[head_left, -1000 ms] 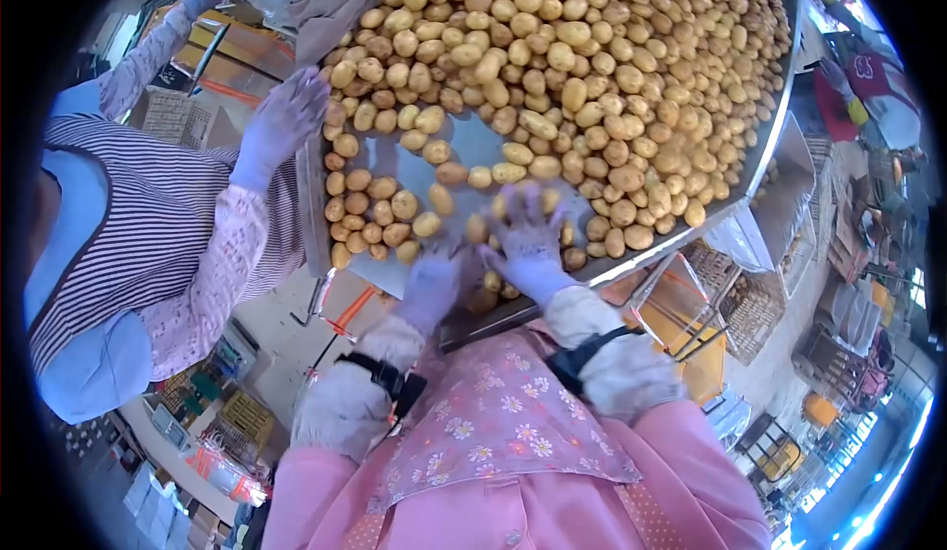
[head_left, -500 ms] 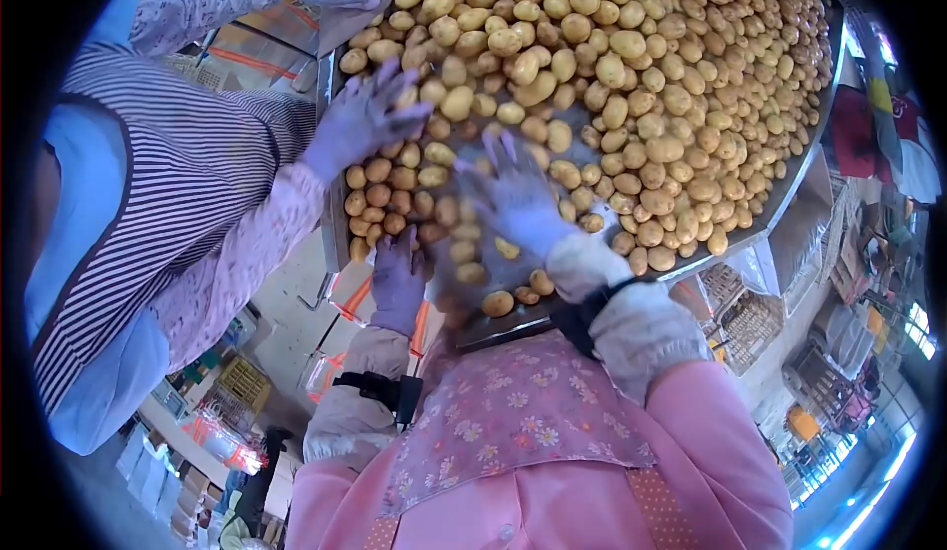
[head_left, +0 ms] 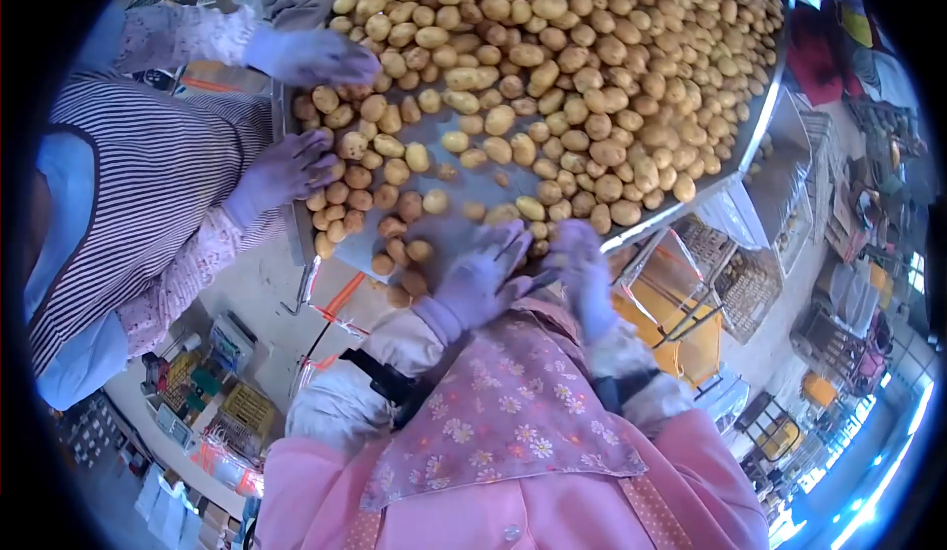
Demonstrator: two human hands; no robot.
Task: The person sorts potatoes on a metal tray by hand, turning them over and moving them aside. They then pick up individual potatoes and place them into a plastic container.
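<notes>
Small yellow potatoes (head_left: 602, 52) lie heaped on a metal sorting table (head_left: 483, 191). My gloved left hand (head_left: 473, 282) is low over the table's near edge, its fingers stretched toward the right beside a few potatoes. Close by on the right, my gloved right hand (head_left: 580, 269) is at the near edge, fingertips right at the potatoes there; its fingers are smeared by motion. Looser potatoes (head_left: 400, 254) are scattered left of my left hand, some blurred. Both my hands wear purple gloves.
At the left, a co-worker in a striped apron (head_left: 163, 185) has two gloved hands, one (head_left: 316, 57) on the potatoes and another (head_left: 286, 170) at the table's left side. Crates (head_left: 745, 289) and a yellow container (head_left: 681, 318) are below right.
My right hand has drawn back from the middle of the table to the near edge. My left hand has moved right from the left corner. The co-worker's hands have shifted, and the view has moved.
</notes>
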